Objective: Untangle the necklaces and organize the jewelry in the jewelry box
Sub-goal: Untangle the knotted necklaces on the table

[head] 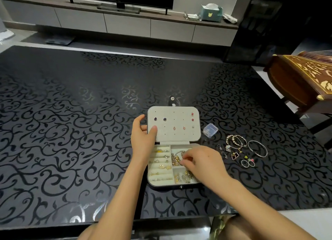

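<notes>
An open grey jewelry box (179,185) lies on the black patterned table. Its flat lid (177,132) carries stud earrings. Rings sit in the left ring rolls (160,165). A tangle of gold and silver chains (177,158) fills the upper right compartment, and more small gold pieces (185,177) lie in the lower right one. My left hand (142,137) grips the lid's left edge, thumb on its inner face. My right hand (199,160) reaches into the upper right compartment, fingertips pinching at the chains.
To the right of the box lie a small clear plastic case (210,130), pearl bracelets (235,141), a silver bangle (257,148), small charms and hoop earrings (247,161). A wooden instrument (301,78) stands at the far right. The table's near edge runs below my forearms.
</notes>
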Tool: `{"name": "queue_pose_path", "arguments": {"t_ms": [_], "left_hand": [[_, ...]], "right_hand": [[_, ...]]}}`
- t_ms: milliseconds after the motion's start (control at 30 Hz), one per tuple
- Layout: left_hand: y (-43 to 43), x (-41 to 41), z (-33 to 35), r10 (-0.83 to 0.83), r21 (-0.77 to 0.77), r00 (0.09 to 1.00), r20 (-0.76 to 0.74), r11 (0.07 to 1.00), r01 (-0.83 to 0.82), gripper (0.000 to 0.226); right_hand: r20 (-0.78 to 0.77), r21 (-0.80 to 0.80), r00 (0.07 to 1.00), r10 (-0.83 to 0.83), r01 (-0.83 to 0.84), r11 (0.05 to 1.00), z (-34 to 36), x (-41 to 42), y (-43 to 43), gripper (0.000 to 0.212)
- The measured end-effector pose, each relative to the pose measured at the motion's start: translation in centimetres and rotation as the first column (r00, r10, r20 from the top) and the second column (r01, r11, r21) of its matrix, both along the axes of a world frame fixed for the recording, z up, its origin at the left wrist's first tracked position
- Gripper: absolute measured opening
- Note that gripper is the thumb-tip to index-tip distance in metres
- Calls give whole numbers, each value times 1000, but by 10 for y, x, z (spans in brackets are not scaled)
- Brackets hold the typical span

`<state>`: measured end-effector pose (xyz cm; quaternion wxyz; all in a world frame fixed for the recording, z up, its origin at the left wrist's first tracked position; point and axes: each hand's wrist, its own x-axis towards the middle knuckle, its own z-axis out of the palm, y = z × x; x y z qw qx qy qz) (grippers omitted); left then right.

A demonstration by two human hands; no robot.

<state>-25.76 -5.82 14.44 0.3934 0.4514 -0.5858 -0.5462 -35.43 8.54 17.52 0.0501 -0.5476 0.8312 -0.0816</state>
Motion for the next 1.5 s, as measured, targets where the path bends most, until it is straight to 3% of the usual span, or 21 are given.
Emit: {"name": "queue_pose_path", "arguments": {"t_ms": [167,400,567,667,767,867,967,1033,1100,1333,1500], "left_hand": [[-1,0,4,68,-3,997,-43,998,-68,49],[-10,3,10,83,-30,995,-54,996,-85,52],[-18,7,12,99,-33,992,-73,994,-101,53],[-21,9,11,111,-44,991,-78,992,-114,53],[-25,10,9,122,-46,989,-89,991,-126,53],[-28,10,8,127,-45,986,-111,990,-133,53],[-31,8,7,126,-49,984,-126,990,-133,53],[-37,5,6,143,-32,979,-144,988,-149,53],[-43,2,5,170,-17,972,-159,984,-175,53],[-59,-6,1,160,-4,972,-174,987,-163,54],[-60,-8,-1,162,-23,973,-167,985,-168,51]], "right_hand": [[48,86,999,-4,0,996,7,-1,-16,21],[43,240,982,185,-190,952,16,-5,-51,23],[-74,297,952,299,-265,917,16,3,-64,14],[-130,311,937,324,-272,911,12,4,-60,32],[-22,197,982,188,-180,964,6,1,-55,17],[257,85,965,48,-72,994,16,-8,-52,8],[614,-66,789,-24,82,994,33,-12,-49,13],[738,-147,675,2,158,976,46,-16,-49,15],[764,-210,645,40,189,959,60,-19,-50,15],[691,-449,689,221,170,877,115,-26,-49,13],[636,-408,734,237,59,911,134,-19,-31,10]]}}
